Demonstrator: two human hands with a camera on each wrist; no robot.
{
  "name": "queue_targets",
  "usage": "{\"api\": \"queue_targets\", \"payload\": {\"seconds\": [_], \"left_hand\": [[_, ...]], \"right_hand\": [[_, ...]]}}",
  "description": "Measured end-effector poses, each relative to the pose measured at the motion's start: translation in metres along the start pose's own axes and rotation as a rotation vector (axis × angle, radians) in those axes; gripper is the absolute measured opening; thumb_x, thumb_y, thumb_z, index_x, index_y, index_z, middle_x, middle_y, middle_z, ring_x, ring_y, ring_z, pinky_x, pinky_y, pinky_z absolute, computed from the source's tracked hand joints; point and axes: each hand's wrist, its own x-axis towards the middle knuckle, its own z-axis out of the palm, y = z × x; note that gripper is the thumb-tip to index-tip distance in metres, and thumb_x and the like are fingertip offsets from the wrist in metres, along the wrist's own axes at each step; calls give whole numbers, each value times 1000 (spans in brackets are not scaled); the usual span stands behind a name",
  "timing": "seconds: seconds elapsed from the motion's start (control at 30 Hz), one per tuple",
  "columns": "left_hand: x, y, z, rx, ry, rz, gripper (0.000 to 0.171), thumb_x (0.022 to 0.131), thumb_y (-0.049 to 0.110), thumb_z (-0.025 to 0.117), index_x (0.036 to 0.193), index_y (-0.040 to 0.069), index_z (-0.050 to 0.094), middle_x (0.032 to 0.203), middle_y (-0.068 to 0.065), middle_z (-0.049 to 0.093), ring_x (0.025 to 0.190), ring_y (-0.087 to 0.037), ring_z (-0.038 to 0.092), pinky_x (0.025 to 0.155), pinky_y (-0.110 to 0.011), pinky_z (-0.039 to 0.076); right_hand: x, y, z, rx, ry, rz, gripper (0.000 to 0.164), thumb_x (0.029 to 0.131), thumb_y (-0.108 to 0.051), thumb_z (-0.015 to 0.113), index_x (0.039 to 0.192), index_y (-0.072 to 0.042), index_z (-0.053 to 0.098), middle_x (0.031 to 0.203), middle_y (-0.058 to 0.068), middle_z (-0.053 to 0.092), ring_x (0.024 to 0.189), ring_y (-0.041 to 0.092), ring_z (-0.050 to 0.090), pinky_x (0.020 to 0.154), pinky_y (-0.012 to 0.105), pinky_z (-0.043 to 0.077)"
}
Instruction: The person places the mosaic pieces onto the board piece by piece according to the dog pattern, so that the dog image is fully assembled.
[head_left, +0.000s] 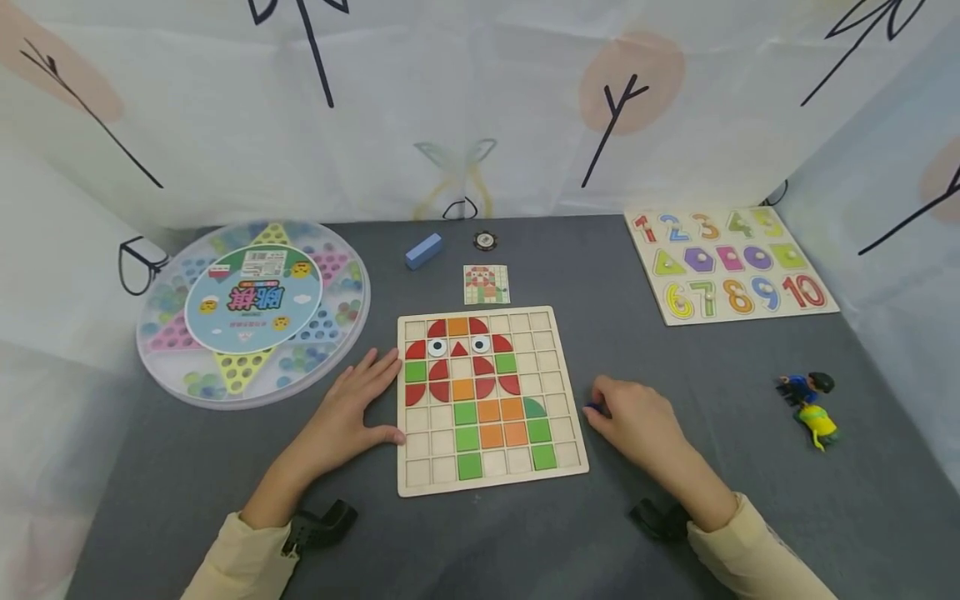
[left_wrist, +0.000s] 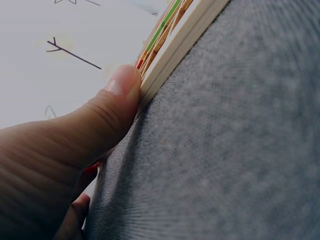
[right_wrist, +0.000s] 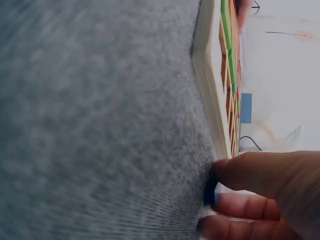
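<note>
A wooden grid board point(head_left: 529, 360) lies on the grey tabletop, partly filled with red, orange and green tiles point(head_left: 469, 466) and two eye tiles point(head_left: 480, 343). Along its left edge rests my left hand point(head_left: 352, 408), fingers spread, with the thumb point(left_wrist: 120, 90) against the board's side. Just beyond the right edge, my right hand point(head_left: 637, 421) pinches a small dark blue piece point(right_wrist: 210, 191) between thumb and finger, down by the cloth. Most of that piece is hidden by the fingers. Above the board lies a small picture card point(head_left: 486, 285) with a similar tile pattern.
A round Chinese checkers box point(head_left: 349, 275) lies at the left. Behind the card are a blue block point(head_left: 423, 252) and a round black-and-white disc point(head_left: 485, 241). A number puzzle board point(head_left: 657, 292) lies back right, with two toy figures point(head_left: 813, 408) nearer me.
</note>
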Motion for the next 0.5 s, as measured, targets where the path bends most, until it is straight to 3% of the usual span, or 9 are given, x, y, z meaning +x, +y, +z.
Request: {"api": "queue_targets", "payload": {"seconds": [0.13,0.3,0.5], "left_hand": [[0,0,-1,3,5,5,100,62,50,72,143,19,21,149,1,15,137,-26,3,105,-52,6],[0,2,-2,-3,6,10,99,63,49,72,142,18,22,149,0,16,137,-26,3,105,-52,6],[0,1,-2,-5,7,7,99,63,49,72,142,17,22,148,1,16,137,-26,4,105,-52,6]], "right_hand": [[0,6,-5,1,-44,-35,22,75,-29,70,85,-12,60,62,-5,49,53,9,43,45,26,34],[0,19,-13,72,-129,-261,34,73,-10,72,105,-16,64,88,-5,56,70,6,49,60,27,44],[2,26,-11,64,-119,-349,25,74,-8,71,97,-16,66,88,-6,56,74,6,53,65,28,47]]}}
